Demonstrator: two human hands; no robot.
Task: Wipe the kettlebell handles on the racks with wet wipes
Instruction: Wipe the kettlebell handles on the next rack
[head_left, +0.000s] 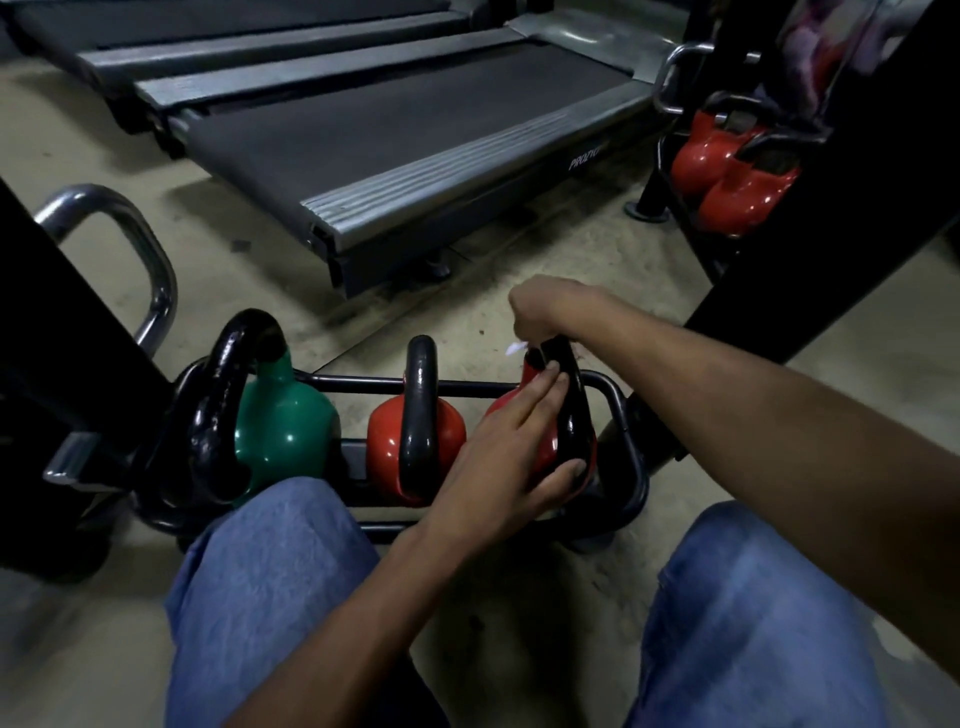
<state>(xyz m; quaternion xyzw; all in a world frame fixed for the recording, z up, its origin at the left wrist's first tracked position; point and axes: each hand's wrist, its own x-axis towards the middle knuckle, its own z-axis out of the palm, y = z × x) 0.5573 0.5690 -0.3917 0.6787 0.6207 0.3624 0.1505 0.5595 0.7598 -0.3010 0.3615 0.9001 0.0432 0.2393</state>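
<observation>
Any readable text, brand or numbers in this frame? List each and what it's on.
"PRO210" on the side rail of the nearest treadmill; only "PRO" is sure, the last characters are blurred.
Green kettlebell, middle red kettlebell, right red kettlebell, far red kettlebells: no readable markings.
Wet wipe held in the right hand: no print visible.

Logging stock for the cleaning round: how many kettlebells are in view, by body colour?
Red round kettlebells with black handles: 4 (two on the near black rack, two on the far rack; the right hand holds a white wet wipe at one near handle)
Green round kettlebell with black handle: 1
Total: 5
</observation>
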